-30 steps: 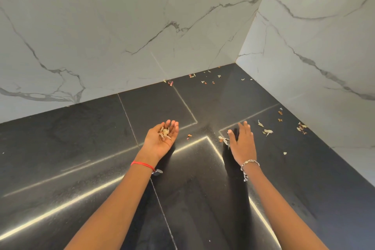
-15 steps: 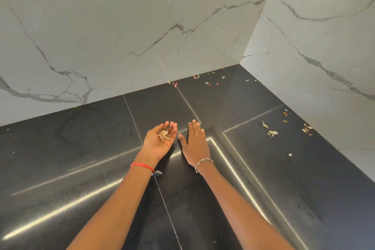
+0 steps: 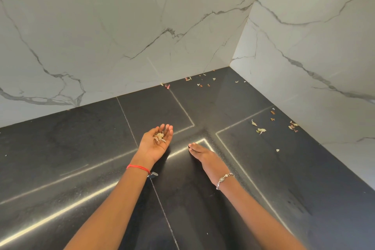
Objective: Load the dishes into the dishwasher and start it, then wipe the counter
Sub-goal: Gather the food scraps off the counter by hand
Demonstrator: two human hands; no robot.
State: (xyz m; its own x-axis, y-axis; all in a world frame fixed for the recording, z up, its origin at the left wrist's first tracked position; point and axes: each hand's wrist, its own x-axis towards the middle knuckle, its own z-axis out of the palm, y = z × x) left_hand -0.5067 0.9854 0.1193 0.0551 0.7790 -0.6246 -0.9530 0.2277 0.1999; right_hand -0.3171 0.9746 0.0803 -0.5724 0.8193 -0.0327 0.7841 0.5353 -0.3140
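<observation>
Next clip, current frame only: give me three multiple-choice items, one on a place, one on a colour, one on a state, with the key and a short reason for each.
1. Where do the gathered scraps lie?
A. in the upturned left hand
B. in a bowl
C. on a folded cloth

2. What colour is the thread on the left wrist?
A. blue
B. red
C. green

3. How is the right hand placed?
A. clenched round a cloth
B. raised flat against the wall
C. fingers straight, down on the counter

Key:
1 A, the pale bits sit in the cupped palm.
2 B, a thin red band circles that wrist.
3 C, its straight fingers lie low on the black surface and hold nothing.
</observation>
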